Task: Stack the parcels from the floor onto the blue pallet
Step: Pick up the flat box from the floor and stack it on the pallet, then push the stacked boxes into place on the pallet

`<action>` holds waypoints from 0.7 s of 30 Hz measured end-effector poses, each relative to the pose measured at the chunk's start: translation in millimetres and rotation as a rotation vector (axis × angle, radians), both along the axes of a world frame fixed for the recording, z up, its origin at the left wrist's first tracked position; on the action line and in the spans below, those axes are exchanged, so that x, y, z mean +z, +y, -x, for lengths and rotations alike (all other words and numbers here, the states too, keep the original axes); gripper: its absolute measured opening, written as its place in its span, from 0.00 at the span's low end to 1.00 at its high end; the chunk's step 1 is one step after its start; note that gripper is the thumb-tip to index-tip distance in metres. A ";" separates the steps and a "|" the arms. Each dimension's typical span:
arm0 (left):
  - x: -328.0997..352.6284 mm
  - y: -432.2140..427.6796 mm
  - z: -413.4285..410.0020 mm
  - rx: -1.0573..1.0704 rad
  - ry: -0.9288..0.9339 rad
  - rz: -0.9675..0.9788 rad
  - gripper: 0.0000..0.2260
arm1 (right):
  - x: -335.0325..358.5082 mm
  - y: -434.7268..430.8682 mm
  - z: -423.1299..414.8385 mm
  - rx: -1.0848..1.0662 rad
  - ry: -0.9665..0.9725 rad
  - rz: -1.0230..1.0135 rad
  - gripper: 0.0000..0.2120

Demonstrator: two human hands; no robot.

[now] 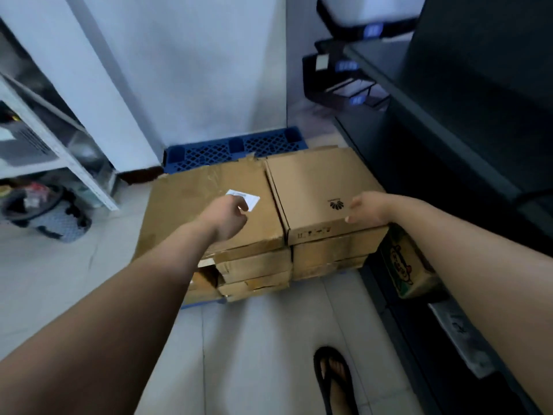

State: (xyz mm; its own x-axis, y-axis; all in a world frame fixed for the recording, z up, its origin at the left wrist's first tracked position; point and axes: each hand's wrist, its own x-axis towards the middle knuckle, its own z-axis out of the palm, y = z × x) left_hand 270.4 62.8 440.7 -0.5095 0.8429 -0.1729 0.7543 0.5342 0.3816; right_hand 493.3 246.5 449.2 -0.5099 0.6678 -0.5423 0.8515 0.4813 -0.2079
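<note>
**Parcels piled on the pallet, both hands over the top layer**

So the blue pallet (pixel 209 151) sits on the tiled floor (pixel 254 339), up against the white wall at the far side. It's mostly covered by cardboard, so only its far strip really shows.

On top there's a big box (pixel 194 199) on the left with a white label (pixel 253 200). Touching its right side is a logo box (pixel 314 178) with a dark print near its near edge. Under those two are the lower boxes (pixel 254 268), a bit battered and torn at the near left corner.

The person's left hand (pixel 229 218) is over the big box, right at the label. Its fingers (pixel 242 218) are curled down, but it's too blurry to tell if they pinch anything. The right hand (pixel 369 209) rests on the near right corner of the logo box, fingers loose and not wrapped round anything.

Just right of the stack, a colourful carton (pixel 404 265) leans against a dark cabinet (pixel 449 130). A white shelf rack (pixel 59 151) and a basket (pixel 45 214) sit off to the left. A foot in a black sandal (pixel 333 375) is on the floor, near side.
</note>
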 end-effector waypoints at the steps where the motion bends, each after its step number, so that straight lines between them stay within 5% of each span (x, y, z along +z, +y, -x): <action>1: 23.7 -27.4 -1.9 -0.006 0.014 -0.030 0.13 | 22.4 -27.3 -4.3 0.008 0.010 -0.017 0.23; 10: 208.2 -206.3 -19.6 0.072 0.113 -0.056 0.15 | 193.5 -219.9 -42.9 0.095 0.082 -0.091 0.25; 13: 219.2 -233.1 -42.3 0.061 0.075 -0.068 0.14 | 208.8 -243.6 -62.6 0.053 0.131 -0.117 0.25; 21: 188.3 -251.4 -75.0 0.135 -0.091 -0.021 0.14 | 186.9 -257.9 -97.3 0.091 -0.145 -0.014 0.20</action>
State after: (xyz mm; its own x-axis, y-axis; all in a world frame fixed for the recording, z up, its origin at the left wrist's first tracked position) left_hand 345.4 -188.6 629.0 -0.6016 0.7716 -0.2068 0.6379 0.6198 0.4571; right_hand 590.6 -11.4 636.0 -0.4856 0.6306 -0.6055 0.8250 0.5597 -0.0786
